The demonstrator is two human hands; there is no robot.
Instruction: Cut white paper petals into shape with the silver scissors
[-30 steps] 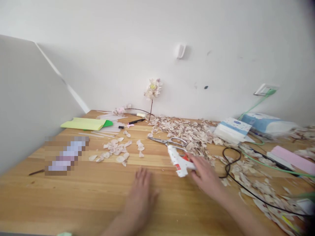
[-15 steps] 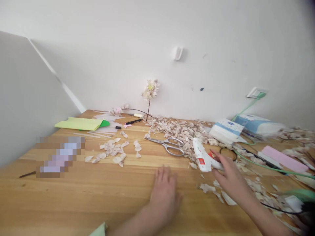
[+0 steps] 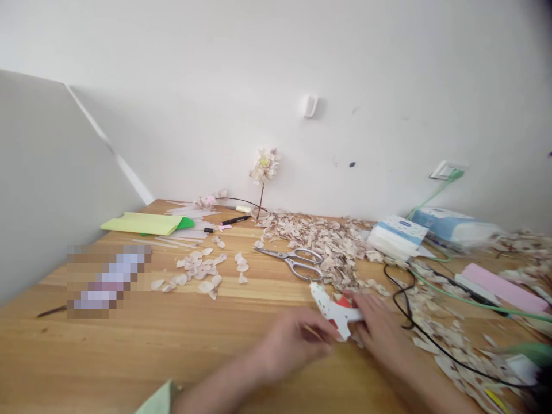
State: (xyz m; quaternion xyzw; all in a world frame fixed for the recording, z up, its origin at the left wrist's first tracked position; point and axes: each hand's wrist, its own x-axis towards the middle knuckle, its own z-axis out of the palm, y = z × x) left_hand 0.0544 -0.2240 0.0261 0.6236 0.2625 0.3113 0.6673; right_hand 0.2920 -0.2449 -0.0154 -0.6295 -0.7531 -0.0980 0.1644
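Observation:
My right hand point(image 3: 382, 325) is closed round the handle of a white hot glue gun point(image 3: 340, 316) with red parts. The gun's nozzle points away to the left, just below the handles of the metal scissors point(image 3: 297, 261). Beside the gun's lower end is my left hand point(image 3: 297, 342), its fingers bent and smeared by motion; whether it touches the gun or holds anything I cannot tell. Pale petals point(image 3: 200, 267) lie loose beyond my left hand, and a big heap of dried petals point(image 3: 319, 236) spreads behind the scissors.
A flower on a stem point(image 3: 264, 169) stands against the wall. Yellow-green paper point(image 3: 142, 223), glue sticks point(image 3: 198, 213) and a black pen point(image 3: 235, 220) lie at the back left. To the right are tissue packs point(image 3: 397, 236), a green cable point(image 3: 457, 302) and a black cord point(image 3: 448, 349).
My right hand has brought the glue gun left and nearer to me. My left hand has lifted from the flat tabletop and moved right, beside the gun, its fingers now bent.

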